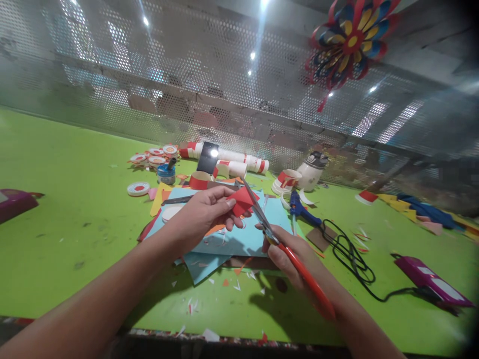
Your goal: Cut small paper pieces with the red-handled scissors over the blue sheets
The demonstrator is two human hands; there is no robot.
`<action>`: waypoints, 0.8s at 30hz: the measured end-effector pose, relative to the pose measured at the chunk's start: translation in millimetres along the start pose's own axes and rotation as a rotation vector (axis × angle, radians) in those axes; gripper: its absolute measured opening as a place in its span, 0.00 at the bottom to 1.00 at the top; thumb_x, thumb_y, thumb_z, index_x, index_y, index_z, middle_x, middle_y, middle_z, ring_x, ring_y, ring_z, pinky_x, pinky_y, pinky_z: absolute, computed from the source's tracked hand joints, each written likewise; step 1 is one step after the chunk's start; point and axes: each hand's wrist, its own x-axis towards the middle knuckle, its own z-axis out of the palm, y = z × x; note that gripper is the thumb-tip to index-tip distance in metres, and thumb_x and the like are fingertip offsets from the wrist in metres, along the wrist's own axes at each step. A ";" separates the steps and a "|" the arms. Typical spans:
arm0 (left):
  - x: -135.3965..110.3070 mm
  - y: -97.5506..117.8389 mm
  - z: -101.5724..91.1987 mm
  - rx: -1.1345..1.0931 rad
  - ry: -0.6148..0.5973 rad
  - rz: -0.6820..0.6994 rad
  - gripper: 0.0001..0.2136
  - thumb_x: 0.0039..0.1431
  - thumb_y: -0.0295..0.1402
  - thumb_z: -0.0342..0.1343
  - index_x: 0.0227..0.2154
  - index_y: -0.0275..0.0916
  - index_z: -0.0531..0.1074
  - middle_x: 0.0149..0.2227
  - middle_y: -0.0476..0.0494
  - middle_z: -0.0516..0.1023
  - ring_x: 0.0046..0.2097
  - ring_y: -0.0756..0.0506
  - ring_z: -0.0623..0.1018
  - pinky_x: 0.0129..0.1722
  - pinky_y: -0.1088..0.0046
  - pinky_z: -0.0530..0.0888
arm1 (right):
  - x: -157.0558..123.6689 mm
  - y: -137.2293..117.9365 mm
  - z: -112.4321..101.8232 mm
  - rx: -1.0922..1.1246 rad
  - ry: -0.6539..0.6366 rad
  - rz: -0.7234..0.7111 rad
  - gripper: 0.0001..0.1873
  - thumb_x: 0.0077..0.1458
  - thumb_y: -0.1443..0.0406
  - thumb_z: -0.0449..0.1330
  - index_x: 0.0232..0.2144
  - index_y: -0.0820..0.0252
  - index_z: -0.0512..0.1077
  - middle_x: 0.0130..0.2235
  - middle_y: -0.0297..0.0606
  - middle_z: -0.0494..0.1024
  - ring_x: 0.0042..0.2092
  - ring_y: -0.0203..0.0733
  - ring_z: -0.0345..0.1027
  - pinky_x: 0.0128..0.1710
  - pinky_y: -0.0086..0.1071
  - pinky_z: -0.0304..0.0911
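Between the thumb and fingers of my left hand [215,209] is a small piece of red paper [244,200]. My right hand [286,252] is closed round a pair of scissors [299,269] with red handles. The scissor blades point up and away, parted, with one alongside the right edge of the red paper; whether they touch it I cannot tell. Below both hands lie light blue sheets of paper [243,244], strewn with small cuttings. A dark-bladed tool [177,199] rests on the sheets left of my left hand.
Right of the sheets lies a blue glue gun [303,209], its black cable [346,249] looping towards a purple power strip [432,279]. White and red paper tubes [239,157], a blue jar [166,173] and round paper pieces [155,154] stand behind. Scraps litter the green table [75,239].
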 end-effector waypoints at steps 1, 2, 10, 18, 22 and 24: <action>0.0 0.1 0.4 -0.001 0.003 -0.007 0.08 0.56 0.34 0.56 0.35 0.34 0.70 0.25 0.46 0.76 0.25 0.52 0.71 0.29 0.75 0.68 | 0.6 -0.2 0.1 -0.001 0.001 0.006 0.19 0.63 0.55 0.48 0.47 0.61 0.67 0.32 0.35 0.70 0.32 0.38 0.61 0.31 0.30 0.57; 0.0 0.1 0.6 0.002 0.006 -0.013 0.07 0.56 0.34 0.56 0.35 0.34 0.70 0.25 0.46 0.76 0.25 0.52 0.71 0.29 0.75 0.68 | 1.1 -0.4 0.2 -0.002 0.004 0.010 0.19 0.62 0.54 0.48 0.46 0.62 0.67 0.31 0.34 0.69 0.31 0.38 0.60 0.31 0.30 0.57; -0.1 -0.6 -1.6 0.024 0.027 -0.003 0.07 0.58 0.34 0.55 0.36 0.36 0.69 0.23 0.50 0.73 0.26 0.52 0.69 0.27 0.76 0.64 | 0.0 -2.1 0.9 -0.022 -0.005 0.047 0.21 0.62 0.52 0.47 0.46 0.62 0.66 0.29 0.33 0.67 0.29 0.38 0.58 0.29 0.30 0.56; 0.8 -1.2 -0.6 0.014 0.038 -0.026 0.07 0.58 0.34 0.54 0.35 0.35 0.70 0.25 0.48 0.75 0.26 0.52 0.70 0.29 0.75 0.66 | 0.2 2.0 0.7 -0.041 0.009 0.043 0.22 0.61 0.52 0.47 0.48 0.61 0.66 0.32 0.36 0.71 0.32 0.41 0.63 0.32 0.32 0.59; 2.3 -2.9 -0.9 0.044 0.037 0.001 0.07 0.56 0.35 0.57 0.32 0.35 0.70 0.25 0.46 0.76 0.26 0.51 0.72 0.29 0.74 0.67 | -0.3 -1.2 0.4 -0.037 0.018 0.045 0.22 0.62 0.53 0.48 0.48 0.61 0.67 0.34 0.38 0.73 0.36 0.43 0.67 0.35 0.33 0.61; 2.8 -3.9 -1.8 0.043 0.041 0.007 0.07 0.55 0.35 0.58 0.31 0.35 0.70 0.25 0.46 0.76 0.27 0.51 0.73 0.31 0.73 0.68 | -0.7 -1.7 0.3 -0.040 0.029 0.042 0.21 0.62 0.53 0.48 0.49 0.61 0.67 0.35 0.38 0.74 0.36 0.43 0.67 0.35 0.32 0.61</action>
